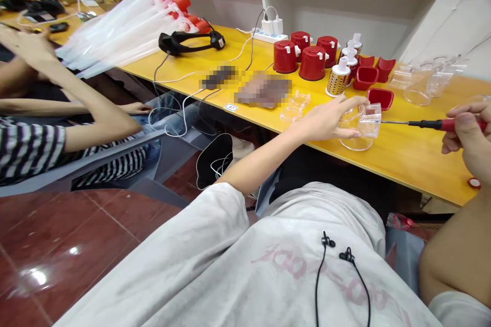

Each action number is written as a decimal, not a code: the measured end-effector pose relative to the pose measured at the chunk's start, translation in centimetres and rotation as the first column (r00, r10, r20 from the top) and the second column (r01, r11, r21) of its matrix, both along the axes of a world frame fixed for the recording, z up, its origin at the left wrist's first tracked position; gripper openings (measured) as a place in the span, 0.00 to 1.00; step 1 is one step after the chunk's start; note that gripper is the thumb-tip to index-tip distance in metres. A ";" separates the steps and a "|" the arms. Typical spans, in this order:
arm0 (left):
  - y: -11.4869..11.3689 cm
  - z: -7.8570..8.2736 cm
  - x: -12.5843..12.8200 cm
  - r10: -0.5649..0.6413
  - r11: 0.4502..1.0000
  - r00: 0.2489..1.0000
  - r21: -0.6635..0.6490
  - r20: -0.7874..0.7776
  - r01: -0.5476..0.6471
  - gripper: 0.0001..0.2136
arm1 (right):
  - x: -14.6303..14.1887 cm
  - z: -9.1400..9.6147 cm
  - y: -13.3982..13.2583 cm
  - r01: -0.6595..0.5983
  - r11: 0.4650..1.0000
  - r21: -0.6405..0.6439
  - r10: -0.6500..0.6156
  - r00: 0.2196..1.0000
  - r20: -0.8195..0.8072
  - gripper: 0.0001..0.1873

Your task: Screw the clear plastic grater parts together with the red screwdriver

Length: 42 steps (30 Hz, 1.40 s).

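Clear plastic cup-shaped housing (pixel 359 127), head view: shown tilted at the front edge of the yellow surface (pixel 406 163). Hands are held apart. The left hand (pixel 326 120) is clamped around the housing, with the fingers passed over its top, while the right hand (pixel 466 135) is closed on a red-and-black screwdriver (pixel 433 124), whose steel shaft is directed to the housing wall. The housing is judged light and stiff, probably brittle, with smooth walls liable to slip; a hold around the wall, away from thin edges, is judged safest.

Counted on the surface: one held housing and about three further clear housings (pixel 416 87); two flat clear pieces (pixel 291 108); four red cylindrical cups (pixel 284 56); four red square-mouthed trays (pixel 379 99); and one perforated gold drum with a white top (pixel 339 77), beside about two more white tops (pixel 355 43). A bundle of red-capped clear tubes (pixel 130 25) is also present, its number not countable. A black head strap (pixel 192 42) and a white power strip (pixel 270 36) lie behind. Two pixelated objects cannot be identified. At left, a co-worker's striped sleeve (pixel 30 150) is seen.
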<state>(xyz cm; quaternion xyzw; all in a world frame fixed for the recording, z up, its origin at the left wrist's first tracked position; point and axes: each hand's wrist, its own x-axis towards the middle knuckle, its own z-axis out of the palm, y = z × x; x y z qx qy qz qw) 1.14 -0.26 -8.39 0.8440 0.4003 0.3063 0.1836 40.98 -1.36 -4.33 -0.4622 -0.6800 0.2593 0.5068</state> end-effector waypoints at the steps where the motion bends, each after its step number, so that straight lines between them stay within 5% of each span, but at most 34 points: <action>1: 0.0 0.0 0.0 -0.002 1.000 1.000 0.000 0.004 0.002 0.45 | -0.4 0.4 -0.4 0.002 1.000 -0.001 -0.002 0.999 0.036 0.29; 5: 0.0 0.1 -0.3 -0.020 1.000 0.999 0.004 0.028 0.020 0.45 | -2.0 1.8 -2.0 -0.044 0.998 0.033 0.044 0.999 0.004 0.24; 14: -0.5 0.7 -0.6 -0.037 0.999 0.999 0.002 0.033 0.037 0.41 | -1.7 2.2 -2.4 -0.162 0.987 0.004 0.161 0.984 -0.069 0.38; 23: -0.8 0.8 -0.6 -0.043 0.999 0.998 -0.001 0.038 0.043 0.42 | -2.7 2.0 -1.8 0.006 0.999 -0.036 -0.009 0.997 -0.078 0.45; 32: -0.3 0.1 -0.5 -0.035 0.999 0.998 0.009 0.045 0.035 0.42 | -2.3 1.6 -1.6 -0.171 0.985 0.026 0.172 0.955 -0.240 0.42; 42: -0.5 0.3 -0.3 -0.020 1.000 1.000 0.007 0.023 0.019 0.41 | -2.5 1.5 -1.1 0.037 0.998 -0.057 -0.045 0.988 -0.150 0.46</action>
